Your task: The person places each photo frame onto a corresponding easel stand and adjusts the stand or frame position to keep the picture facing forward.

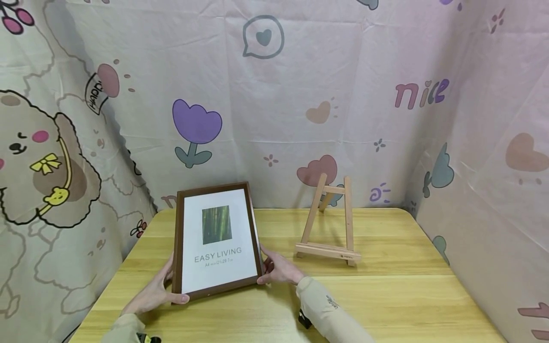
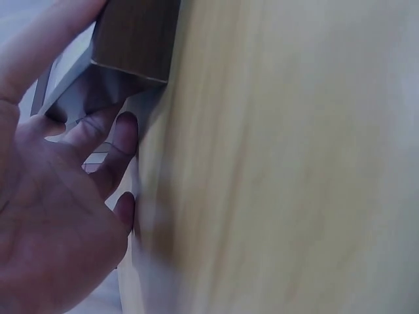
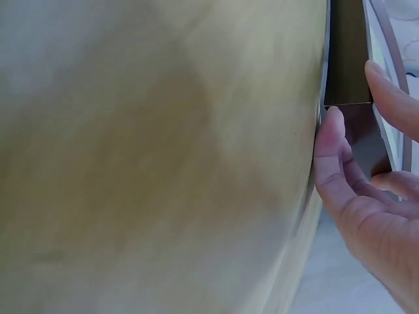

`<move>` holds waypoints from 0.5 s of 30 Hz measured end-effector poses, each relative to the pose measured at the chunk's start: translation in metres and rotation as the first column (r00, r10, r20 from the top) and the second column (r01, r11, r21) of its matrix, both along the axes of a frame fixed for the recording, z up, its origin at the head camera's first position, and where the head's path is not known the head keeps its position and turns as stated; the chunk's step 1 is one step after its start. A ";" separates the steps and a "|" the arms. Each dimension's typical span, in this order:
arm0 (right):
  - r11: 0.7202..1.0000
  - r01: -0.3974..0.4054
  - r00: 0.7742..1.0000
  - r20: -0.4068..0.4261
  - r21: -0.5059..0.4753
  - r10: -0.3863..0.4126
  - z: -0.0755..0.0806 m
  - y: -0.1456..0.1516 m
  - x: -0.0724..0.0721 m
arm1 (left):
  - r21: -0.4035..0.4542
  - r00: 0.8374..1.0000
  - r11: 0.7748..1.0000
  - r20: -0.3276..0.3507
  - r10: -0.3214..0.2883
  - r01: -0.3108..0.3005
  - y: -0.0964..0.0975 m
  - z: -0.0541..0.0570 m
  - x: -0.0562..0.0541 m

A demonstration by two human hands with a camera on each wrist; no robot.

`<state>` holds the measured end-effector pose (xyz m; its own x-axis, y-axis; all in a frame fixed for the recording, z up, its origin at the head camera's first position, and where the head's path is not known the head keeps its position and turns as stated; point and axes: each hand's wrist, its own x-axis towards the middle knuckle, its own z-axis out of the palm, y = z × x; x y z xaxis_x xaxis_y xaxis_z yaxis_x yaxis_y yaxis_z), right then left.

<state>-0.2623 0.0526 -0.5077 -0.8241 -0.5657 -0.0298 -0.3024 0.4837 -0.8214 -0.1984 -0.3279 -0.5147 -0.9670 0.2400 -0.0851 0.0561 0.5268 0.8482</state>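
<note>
A brown picture frame is at the left of the table in the head view, its far edge overlapping the backdrop. Its white sheet carries a green bamboo picture and the words EASY LIVING. My left hand grips the near left corner, thumb over the front border and fingers along the side. At the near right corner, my right hand holds the frame likewise, thumb on the front. Both wrist views show the frame's deep brown edge close over the wood, with fingertips beside it.
A small wooden easel stands to the right of the frame, with a ledge across its front. The light wood table is bounded behind and at both sides by a printed cloth.
</note>
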 end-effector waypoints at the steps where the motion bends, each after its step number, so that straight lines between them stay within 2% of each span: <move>1: 1.000 0.000 1.000 -0.004 -0.001 0.000 0.000 0.000 0.000 | 0.005 1.000 1.000 -0.011 -0.001 0.001 0.000 0.000 0.000; 7: 1.000 0.025 1.000 0.002 -0.019 -0.025 0.004 0.000 0.002 | -0.033 0.998 0.999 -0.056 0.027 -0.029 0.004 0.002 0.000; 11: 0.998 0.046 0.999 0.021 -0.044 -0.045 0.007 0.001 0.004 | -0.063 0.997 0.996 -0.048 0.060 -0.063 0.008 0.004 0.001; 15: 0.997 0.065 0.998 0.021 -0.052 -0.064 0.009 0.002 0.005 | -0.036 0.996 0.996 -0.041 0.083 -0.084 0.012 0.005 0.000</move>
<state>-0.2578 0.0547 -0.4990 -0.8586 -0.5123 -0.0175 -0.2560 0.4581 -0.8513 -0.1983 -0.3157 -0.5093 -0.9863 0.1557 -0.0542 0.0434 0.5628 0.8254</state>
